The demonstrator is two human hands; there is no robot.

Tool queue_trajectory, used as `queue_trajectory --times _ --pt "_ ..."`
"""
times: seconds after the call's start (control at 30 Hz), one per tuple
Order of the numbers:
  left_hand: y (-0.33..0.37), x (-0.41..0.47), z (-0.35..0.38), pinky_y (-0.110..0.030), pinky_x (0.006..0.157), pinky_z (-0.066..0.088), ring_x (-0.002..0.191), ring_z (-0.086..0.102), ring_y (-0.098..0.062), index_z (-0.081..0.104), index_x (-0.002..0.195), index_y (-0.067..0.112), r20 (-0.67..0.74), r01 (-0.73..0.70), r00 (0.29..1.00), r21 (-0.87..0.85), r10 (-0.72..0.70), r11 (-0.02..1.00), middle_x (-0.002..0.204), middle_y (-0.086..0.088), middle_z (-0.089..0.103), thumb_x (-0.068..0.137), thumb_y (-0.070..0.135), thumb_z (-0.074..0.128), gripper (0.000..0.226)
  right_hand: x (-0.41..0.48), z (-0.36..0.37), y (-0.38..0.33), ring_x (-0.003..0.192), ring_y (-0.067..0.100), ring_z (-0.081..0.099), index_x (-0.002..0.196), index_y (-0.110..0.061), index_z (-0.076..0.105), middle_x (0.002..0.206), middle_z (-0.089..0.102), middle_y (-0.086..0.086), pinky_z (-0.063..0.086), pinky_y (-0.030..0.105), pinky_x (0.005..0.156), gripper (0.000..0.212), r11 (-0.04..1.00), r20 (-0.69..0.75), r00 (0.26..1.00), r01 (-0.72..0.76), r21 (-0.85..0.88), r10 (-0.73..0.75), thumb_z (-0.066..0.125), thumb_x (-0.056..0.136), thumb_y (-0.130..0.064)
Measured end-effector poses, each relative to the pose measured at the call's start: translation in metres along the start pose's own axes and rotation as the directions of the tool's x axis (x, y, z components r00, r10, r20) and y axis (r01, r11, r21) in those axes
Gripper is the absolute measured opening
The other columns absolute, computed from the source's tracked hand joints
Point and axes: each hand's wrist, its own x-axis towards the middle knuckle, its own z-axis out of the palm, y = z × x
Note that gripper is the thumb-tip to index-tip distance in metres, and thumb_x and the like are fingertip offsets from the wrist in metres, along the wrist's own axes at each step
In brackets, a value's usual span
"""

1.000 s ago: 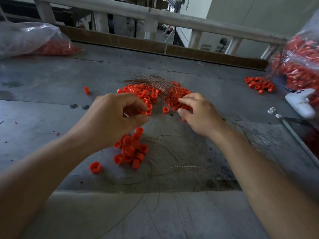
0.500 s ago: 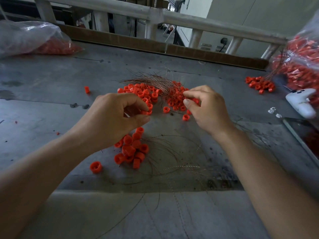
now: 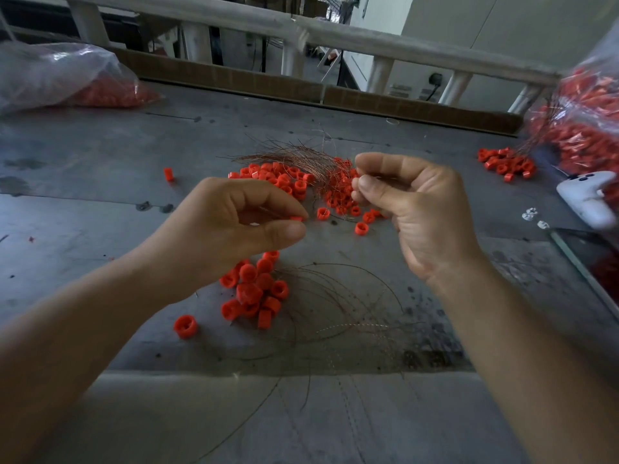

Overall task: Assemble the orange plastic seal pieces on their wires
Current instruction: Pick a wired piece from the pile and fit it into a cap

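My left hand hovers over the grey table, pinching a small orange seal piece between thumb and forefinger. My right hand is raised beside it, thumb and forefinger pinched together; what it holds is too thin to make out, perhaps a wire. Behind the hands lies a spread of orange seal pieces with a bundle of thin copper wires across it. A nearer heap of orange pieces with wires attached lies below my left hand, its wires curving to the right.
A plastic bag of orange parts lies far left; another bag bulges at the right edge. A small pile of orange pieces and a white controller sit at the right. A railing runs along the far edge.
My right hand lifted off the far pile and turned palm inward, fingers pinched. My left hand stayed nearly in place, still pinching its orange piece.
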Motion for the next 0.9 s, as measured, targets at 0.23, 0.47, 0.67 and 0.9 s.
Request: queue_trajectory --times 0.23,0.47,0.67,0.9 --pt "0.001 -0.002 0.003 -0.014 0.072 0.052 0.083 0.069 -0.008 0.072 0.084 0.031 0.1 0.036 0.995 -0.083 -0.027 0.996 0.089 0.006 0.073 0.053 0.044 0.067 0.034 -0.017 0.021 -0.003 0.067 0.0 0.064 0.074 -0.017 0.068 0.064 0.068 -0.012 0.046 0.008 0.061 0.022 0.996 0.145 0.987 0.081 -0.034 -0.075 0.067 0.074 0.005" --pt "0.001 -0.003 0.003 -0.013 0.069 0.052 0.079 0.07 -0.009 0.073 0.081 0.027 0.113 0.047 0.993 -0.091 -0.037 0.995 0.082 0.004 0.074 0.051 0.042 0.067 0.034 -0.02 0.026 0.0 0.072 0.0 0.065 0.074 -0.018 0.068 0.068 0.068 -0.012 0.048 0.011 0.065 0.023 0.994 0.219 0.971 0.106 -0.033 -0.097 0.067 0.074 0.005" --pt "0.004 -0.004 0.0 -0.01 0.067 0.051 0.075 0.069 -0.005 0.072 0.08 0.031 0.118 0.008 0.993 -0.026 -0.005 1.0 0.079 0.011 0.073 0.053 0.043 0.067 0.03 -0.022 0.023 0.0 0.078 0.005 0.056 0.085 -0.021 0.068 0.083 0.058 -0.008 0.042 0.011 0.07 0.02 0.872 0.137 0.94 0.34 -0.353 -0.311 0.067 0.078 -0.002" --pt "0.003 -0.006 -0.001 -0.013 0.069 0.052 0.079 0.069 -0.008 0.07 0.089 0.033 0.195 -0.029 0.98 -0.05 0.038 0.998 0.088 0.007 0.072 0.057 0.039 0.073 0.032 -0.015 0.015 -0.001 0.118 0.029 0.047 0.088 -0.008 0.072 0.116 0.06 0.013 0.037 0.05 0.099 0.013 0.322 0.439 0.672 0.701 -0.636 -0.596 0.068 0.076 -0.006"
